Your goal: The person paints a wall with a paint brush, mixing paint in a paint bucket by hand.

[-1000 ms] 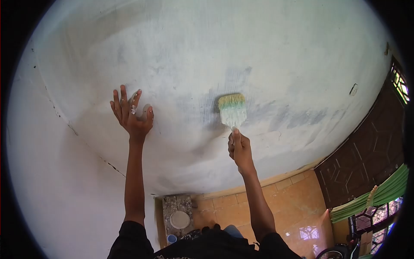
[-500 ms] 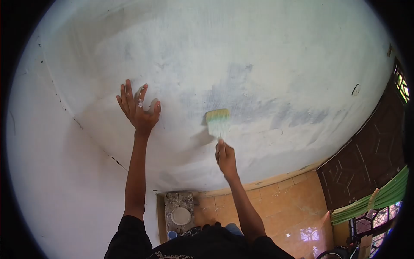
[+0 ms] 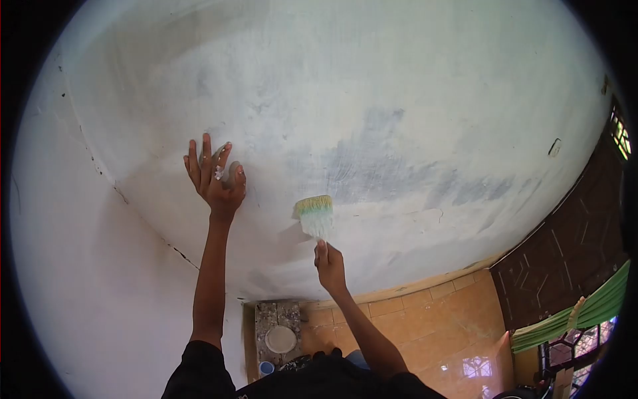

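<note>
- Head view; clock dial flat on the picture, 12 up.
- Right hand (image 3: 331,267) grips a wide flat paintbrush (image 3: 317,221) by its handle: fingers curled round, thumb pointing up along it. Probably held that way to steer the bristles (image 3: 314,205) and keep knuckles off the wall (image 3: 412,63).
- Left hand (image 3: 220,193) at 10 o'clock from the right: empty, fingers spread, white smears, apparently propped on the wall, likely as a brace.
- Paintbrush is at 11–12 o'clock from the right-hand fingers, bristles farthest out; wall contact hard to confirm.
- Grey patch (image 3: 372,166) at 2 o'clock from bristles.
- Round pale disc (image 3: 280,339) on a spattered bench (image 3: 290,311), 7 o'clock from the right hand; probably parked within reach.
</note>
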Available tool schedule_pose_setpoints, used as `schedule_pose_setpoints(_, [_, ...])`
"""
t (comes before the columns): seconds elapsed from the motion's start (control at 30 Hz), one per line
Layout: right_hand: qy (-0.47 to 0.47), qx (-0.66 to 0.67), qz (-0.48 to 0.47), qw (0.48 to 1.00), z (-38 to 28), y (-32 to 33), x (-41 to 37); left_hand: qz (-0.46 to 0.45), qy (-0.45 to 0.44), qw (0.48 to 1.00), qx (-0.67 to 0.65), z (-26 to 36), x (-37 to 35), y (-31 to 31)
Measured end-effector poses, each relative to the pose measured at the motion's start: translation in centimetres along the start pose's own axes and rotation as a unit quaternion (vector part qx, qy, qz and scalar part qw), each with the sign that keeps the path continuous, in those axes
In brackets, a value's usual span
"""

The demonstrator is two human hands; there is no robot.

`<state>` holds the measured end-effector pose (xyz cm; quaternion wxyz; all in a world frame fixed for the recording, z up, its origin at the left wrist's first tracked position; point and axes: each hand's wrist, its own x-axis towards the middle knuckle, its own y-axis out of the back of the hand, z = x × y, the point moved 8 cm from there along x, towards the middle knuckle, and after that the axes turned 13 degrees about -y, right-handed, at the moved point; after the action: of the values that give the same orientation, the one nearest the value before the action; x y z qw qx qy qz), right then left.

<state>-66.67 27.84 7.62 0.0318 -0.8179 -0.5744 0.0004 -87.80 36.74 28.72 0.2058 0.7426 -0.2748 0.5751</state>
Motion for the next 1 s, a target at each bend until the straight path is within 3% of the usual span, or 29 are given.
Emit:
schedule_pose_setpoints(0.03, [-0.034, 0.021, -0.006, 0.999, -0.2, -0.2, -0.7, 0.005, -0.002, 1.0, -0.004, -0.1, 0.1, -0.1])
schedule_pose_setpoints(0.17, [0.158, -0.019, -0.037, 0.986, -11.9, -2.4, 0.8, 0.008, -0.003, 1.0, -0.007, -0.2, -0.3, -0.1])
schedule_pose_setpoints(0.27, [0.178, -0.06, -0.007, 0.982, -13.0, -3.6, 6.1, 0.006, 0.001, 1.0, -0.007, -0.4, -0.4, -0.1])
schedule_pose_setpoints(0.33, [0.168, -0.063, -0.01, 0.984, -11.6, -3.9, 6.8, 0.01, 0.004, 1.0, -0.022, -0.4, -0.4, 0.0])
schedule_pose_setpoints(0.37, [0.164, -0.085, 0.009, 0.983, -6.9, -3.7, 7.6, 0.014, 0.005, 1.0, -0.028, -0.5, -0.3, 0.0])
schedule_pose_setpoints(0.47, [0.084, -0.01, -0.05, 0.995, -0.8, -3.9, 3.6, 0.004, 0.007, 1.0, -0.025, -0.6, -0.3, 0.1])
schedule_pose_setpoints(0.53, [-0.007, -0.003, -0.038, 0.999, 2.3, -3.5, 0.6, 0.001, 0.011, 1.0, -0.016, -0.4, -0.5, 0.3])
schedule_pose_setpoints(0.7, [0.144, 0.019, -0.014, 0.989, -8.0, -2.6, 0.3, 0.017, 0.012, 0.999, -0.03, -0.6, -0.4, 0.0])
schedule_pose_setpoints(0.77, [0.129, 0.017, -0.033, 0.991, -11.7, -2.3, 2.5, 0.015, 0.009, 0.999, -0.026, -0.5, -0.6, 0.0])
schedule_pose_setpoints(0.87, [0.079, 0.001, -0.044, 0.996, -8.7, -1.5, 4.9, 0.022, 0.005, 0.999, -0.027, -0.5, -0.5, -0.1])
schedule_pose_setpoints(0.93, [0.062, -0.015, -0.035, 0.997, -2.7, -0.6, 4.1, 0.024, 0.005, 0.999, -0.027, -0.6, -0.4, -0.1])
schedule_pose_setpoints(1.0, [-0.023, -0.015, -0.011, 1.0, 4.1, 0.2, 1.9, 0.016, 0.009, 1.0, -0.021, -0.5, -0.3, 0.1])
